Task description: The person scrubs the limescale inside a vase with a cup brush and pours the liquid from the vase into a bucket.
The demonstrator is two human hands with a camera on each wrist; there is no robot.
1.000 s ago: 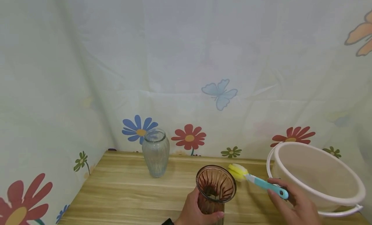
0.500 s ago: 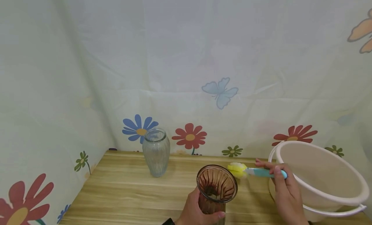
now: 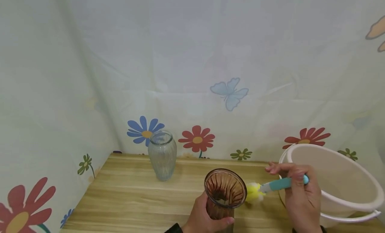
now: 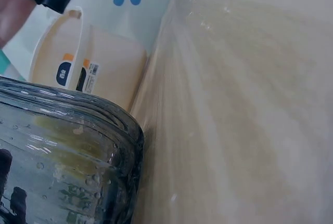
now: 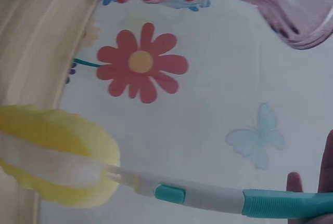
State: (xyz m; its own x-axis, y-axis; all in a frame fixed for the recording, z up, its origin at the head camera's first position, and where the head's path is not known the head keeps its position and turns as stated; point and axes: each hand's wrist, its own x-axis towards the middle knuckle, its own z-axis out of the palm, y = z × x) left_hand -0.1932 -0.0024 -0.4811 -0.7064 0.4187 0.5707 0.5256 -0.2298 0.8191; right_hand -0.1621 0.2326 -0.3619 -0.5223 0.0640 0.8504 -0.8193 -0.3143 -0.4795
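A brown ribbed glass vase (image 3: 225, 188) with a flared rim stands in my left hand (image 3: 203, 214), whose fingers wrap its side and thumb lies across the front. The vase's thick glass base (image 4: 67, 151) fills the lower left of the left wrist view. My right hand (image 3: 302, 196) holds a sponge bottle brush by its teal handle (image 3: 281, 184), some fingers raised off it. The brush's yellow and white sponge head (image 5: 57, 156) points left, low beside the vase and outside it; in the head view the rim overlaps its edge.
A clear glass vase (image 3: 162, 156) stands at the back left of the wooden table (image 3: 129, 196). At the right is a pale pink bucket (image 3: 337, 193) with a white handle, right behind my right hand. A flower-print curtain (image 3: 180, 59) hangs behind and at the left.
My right hand has changed its hold on the brush, and the handle's end has risen. The sponge head has moved nearer to me. My left hand keeps the brown vase in place.
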